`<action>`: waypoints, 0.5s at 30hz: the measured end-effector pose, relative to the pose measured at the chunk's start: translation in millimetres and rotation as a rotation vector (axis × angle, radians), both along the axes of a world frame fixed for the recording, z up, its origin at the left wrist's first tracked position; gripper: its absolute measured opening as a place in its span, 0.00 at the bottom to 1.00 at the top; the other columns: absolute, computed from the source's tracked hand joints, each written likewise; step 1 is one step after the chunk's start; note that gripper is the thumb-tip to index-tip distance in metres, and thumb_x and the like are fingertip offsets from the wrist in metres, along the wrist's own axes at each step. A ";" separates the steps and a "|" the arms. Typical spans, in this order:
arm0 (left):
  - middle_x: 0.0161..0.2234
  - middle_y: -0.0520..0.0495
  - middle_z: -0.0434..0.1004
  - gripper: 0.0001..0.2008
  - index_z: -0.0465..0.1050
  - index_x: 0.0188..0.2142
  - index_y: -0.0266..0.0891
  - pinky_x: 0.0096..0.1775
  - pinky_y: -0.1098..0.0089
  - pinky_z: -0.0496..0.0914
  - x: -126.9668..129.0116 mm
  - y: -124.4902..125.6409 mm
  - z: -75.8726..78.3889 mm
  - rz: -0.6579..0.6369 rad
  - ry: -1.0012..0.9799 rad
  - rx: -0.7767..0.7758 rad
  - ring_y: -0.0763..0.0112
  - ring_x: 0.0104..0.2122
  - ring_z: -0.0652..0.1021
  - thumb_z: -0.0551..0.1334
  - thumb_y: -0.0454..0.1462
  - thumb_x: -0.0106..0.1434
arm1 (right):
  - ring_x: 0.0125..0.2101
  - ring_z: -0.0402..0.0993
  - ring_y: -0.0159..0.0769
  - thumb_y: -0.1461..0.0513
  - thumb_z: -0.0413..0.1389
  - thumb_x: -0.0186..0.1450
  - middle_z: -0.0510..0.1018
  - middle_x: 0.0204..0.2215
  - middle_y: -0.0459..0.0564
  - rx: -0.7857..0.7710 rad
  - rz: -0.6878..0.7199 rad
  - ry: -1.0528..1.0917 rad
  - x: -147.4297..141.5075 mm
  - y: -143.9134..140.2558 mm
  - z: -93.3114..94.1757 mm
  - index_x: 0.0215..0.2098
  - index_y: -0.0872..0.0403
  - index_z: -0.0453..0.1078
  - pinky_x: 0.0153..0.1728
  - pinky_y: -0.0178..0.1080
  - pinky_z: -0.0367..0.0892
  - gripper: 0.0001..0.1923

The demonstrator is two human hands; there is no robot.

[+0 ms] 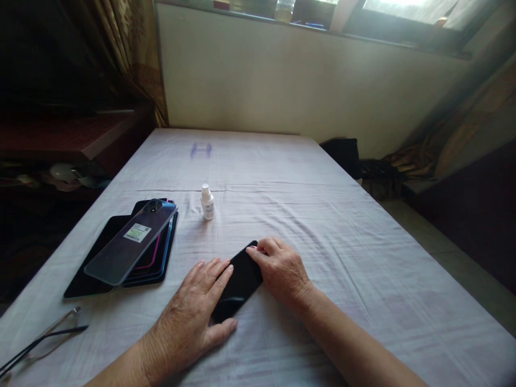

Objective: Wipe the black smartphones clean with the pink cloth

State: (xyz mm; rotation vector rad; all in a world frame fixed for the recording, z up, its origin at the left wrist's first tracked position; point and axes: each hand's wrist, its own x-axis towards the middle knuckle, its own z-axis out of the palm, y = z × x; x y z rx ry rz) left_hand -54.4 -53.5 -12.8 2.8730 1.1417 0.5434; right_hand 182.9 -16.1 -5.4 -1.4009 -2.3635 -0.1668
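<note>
A dark smartphone [241, 282] lies screen up on the cloth, tilted to the right in my view. My left hand [191, 309] rests beside it with fingers stretched out, the fingertips touching its left edge and the thumb near its lower end. At the phone's upper right corner, my right hand [282, 269] is closed with the fingers bent in a pinch. A small bit of red and white shows at those fingertips, too little to name. A small white bottle [208, 203] with a white cap stands upright beyond the phone.
To the left is a stack of phones and dark tablet-like devices [99, 242], topped by a grey phone [116, 258] with a label. Eyeglasses [44, 336] lie at the near left. A pale checked cloth [258, 161] covers the table; a wall [250, 75] rises behind it.
</note>
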 end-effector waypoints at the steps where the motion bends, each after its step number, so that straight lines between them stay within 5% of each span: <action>1: 0.63 0.35 0.65 0.39 0.56 0.66 0.33 0.62 0.52 0.61 0.0 -0.2 -0.5 -0.002 -0.001 -0.003 0.51 0.62 0.66 0.64 0.42 0.58 | 0.34 0.70 0.36 0.67 0.56 0.67 0.77 0.36 0.50 -0.012 0.006 0.012 1.4 0.9 -0.5 0.46 0.48 0.78 0.34 0.35 0.64 0.13; 6: 0.67 0.39 0.59 0.38 0.52 0.68 0.35 0.64 0.52 0.57 -4.6 1.8 -3.8 -0.006 0.002 -0.055 0.52 0.65 0.63 0.62 0.40 0.60 | 0.34 0.73 0.34 0.71 0.53 0.65 0.77 0.36 0.49 -0.068 -0.019 0.151 20.9 14.0 -7.4 0.45 0.45 0.79 0.34 0.34 0.66 0.19; 15: 0.69 0.41 0.54 0.34 0.57 0.66 0.40 0.64 0.51 0.56 -18.7 18.3 5.8 -0.044 0.063 -0.041 0.52 0.67 0.58 0.59 0.35 0.60 | 0.33 0.71 0.32 0.71 0.50 0.67 0.76 0.34 0.49 -0.028 0.196 0.246 45.7 9.5 -13.3 0.47 0.47 0.78 0.34 0.33 0.66 0.20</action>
